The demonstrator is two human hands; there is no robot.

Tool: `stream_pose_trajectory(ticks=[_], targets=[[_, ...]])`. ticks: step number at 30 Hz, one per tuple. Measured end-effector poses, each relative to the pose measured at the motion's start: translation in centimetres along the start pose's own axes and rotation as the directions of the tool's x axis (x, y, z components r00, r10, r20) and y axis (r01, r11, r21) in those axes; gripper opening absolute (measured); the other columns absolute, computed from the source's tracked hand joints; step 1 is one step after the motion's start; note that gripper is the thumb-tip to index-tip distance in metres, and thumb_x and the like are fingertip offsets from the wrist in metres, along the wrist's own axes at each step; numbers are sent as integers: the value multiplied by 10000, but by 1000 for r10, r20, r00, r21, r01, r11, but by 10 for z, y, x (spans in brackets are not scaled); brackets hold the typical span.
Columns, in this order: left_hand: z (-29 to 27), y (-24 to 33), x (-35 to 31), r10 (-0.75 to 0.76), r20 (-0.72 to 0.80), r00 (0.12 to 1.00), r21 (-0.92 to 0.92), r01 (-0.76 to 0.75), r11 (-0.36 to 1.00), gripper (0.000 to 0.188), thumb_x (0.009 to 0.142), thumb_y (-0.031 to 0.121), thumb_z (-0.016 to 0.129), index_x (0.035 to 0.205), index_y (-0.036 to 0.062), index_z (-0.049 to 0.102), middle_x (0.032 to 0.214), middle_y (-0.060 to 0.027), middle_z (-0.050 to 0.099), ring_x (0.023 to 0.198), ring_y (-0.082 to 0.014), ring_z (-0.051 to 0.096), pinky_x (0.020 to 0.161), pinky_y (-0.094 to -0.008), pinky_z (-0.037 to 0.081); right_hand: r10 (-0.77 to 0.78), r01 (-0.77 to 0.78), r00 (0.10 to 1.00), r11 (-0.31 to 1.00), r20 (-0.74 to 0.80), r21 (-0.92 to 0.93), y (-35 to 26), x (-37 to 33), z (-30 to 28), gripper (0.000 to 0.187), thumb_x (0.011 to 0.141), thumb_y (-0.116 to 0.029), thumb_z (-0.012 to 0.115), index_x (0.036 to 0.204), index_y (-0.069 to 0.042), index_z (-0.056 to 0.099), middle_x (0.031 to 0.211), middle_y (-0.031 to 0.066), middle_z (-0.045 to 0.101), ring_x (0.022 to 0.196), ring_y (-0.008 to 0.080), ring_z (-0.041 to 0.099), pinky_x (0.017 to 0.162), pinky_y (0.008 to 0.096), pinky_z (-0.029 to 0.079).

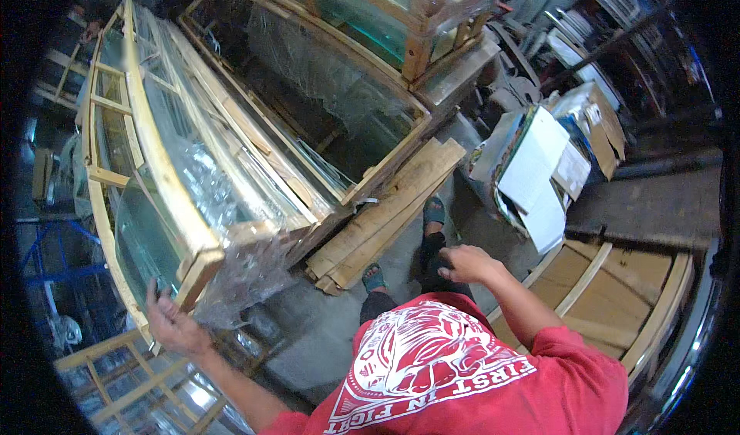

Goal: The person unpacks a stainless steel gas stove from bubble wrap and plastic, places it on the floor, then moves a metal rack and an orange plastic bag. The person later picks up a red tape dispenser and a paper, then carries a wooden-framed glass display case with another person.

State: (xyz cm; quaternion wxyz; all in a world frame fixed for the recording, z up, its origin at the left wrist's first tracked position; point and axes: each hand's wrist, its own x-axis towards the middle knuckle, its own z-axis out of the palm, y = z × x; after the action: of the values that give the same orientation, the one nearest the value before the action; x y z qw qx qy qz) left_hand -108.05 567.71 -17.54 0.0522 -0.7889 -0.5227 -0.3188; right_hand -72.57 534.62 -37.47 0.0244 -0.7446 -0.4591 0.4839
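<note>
My left hand (176,323) is raised at the lower corner of a greenish curved glass pane (146,238). Its fingers are apart, with the tips at the pane's edge; whether they touch it I cannot tell. The pane stands beside a long wooden crate (177,211) wrapped in clear film, and pale wooden slats of a frame (109,176) run along its far side. In front of my thigh hangs my right hand (469,264), its fingers curled in and nothing visible in them.
Stacked wooden planks (385,215) lie on the floor by my feet. Behind stands an open wooden crate (420,123) with film inside. Cardboard and white sheets (532,157) are piled at the right, above a slatted crate (609,281). Another person's hand (92,30) shows at the upper left.
</note>
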Motion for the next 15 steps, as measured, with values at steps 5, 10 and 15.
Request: stream_pose_trajectory(ticks=[5,10,15], targets=[[15,-4,-1,-206,-122,971,-3,208,978,467,1039,323,398,1127,-39,680,802,-147,645,705,-217,544,662,-357,433,42,-55,983,996,180,66,97,105,-68,458,870,-354,655,1238,-82,620,1129,212,679,1089,413,624,908,490,510],[11,0,-7,-154,-149,977,58,164,985,466,1031,307,387,1085,-51,679,788,-146,639,713,-236,570,668,-373,445,-21,21,1000,993,1,-116,115,171,-144,467,886,-346,628,1248,-52,609,1128,220,679,1077,407,634,926,478,504],[12,11,-4,-146,-203,968,175,183,968,403,977,279,420,1015,-32,674,797,-157,634,740,-329,581,749,-432,426,-271,296,927,953,-259,64,83,181,-219,487,910,-345,597,1270,-17,590,1175,259,652,1121,408,620,962,480,483]])
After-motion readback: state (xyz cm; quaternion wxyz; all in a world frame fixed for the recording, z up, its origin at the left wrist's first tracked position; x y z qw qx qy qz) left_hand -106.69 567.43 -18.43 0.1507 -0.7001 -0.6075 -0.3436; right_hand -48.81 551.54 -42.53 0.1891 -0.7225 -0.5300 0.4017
